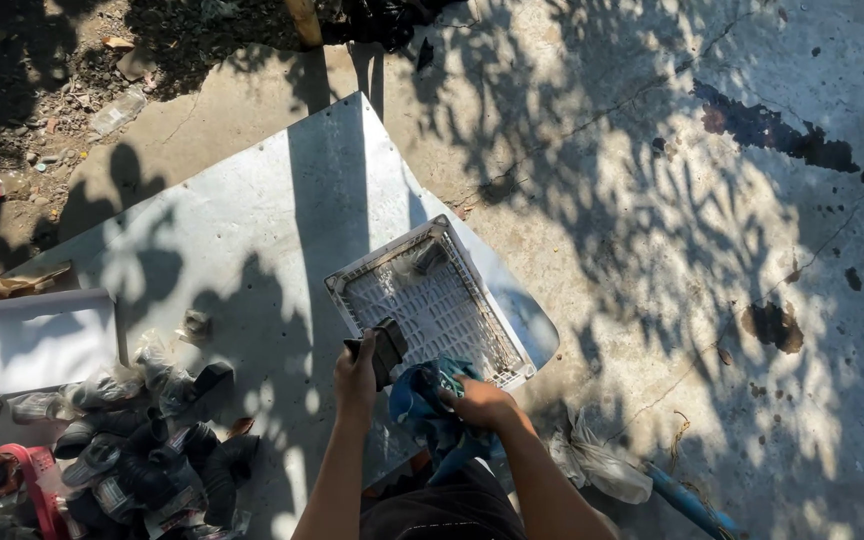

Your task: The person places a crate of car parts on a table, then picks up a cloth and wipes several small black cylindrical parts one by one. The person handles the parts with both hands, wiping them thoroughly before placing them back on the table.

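My left hand (356,375) grips a small black rubber part (386,350) at the near edge of a white plastic crate (432,300). The crate lies on a pale metal sheet (252,220) and holds one more dark part (426,258) in its far corner. My right hand (479,402) clutches a blue rag (422,398) just below the crate. The two hands sit close together, the rag nearly touching the black part.
A heap of black rubber parts in clear bags (152,440) lies at the lower left beside a white box (37,340) and a red basket (22,480). Cracked concrete with dark stains (762,125) spreads right. A crumpled plastic bag (597,462) and blue handle (687,500) lie nearby.
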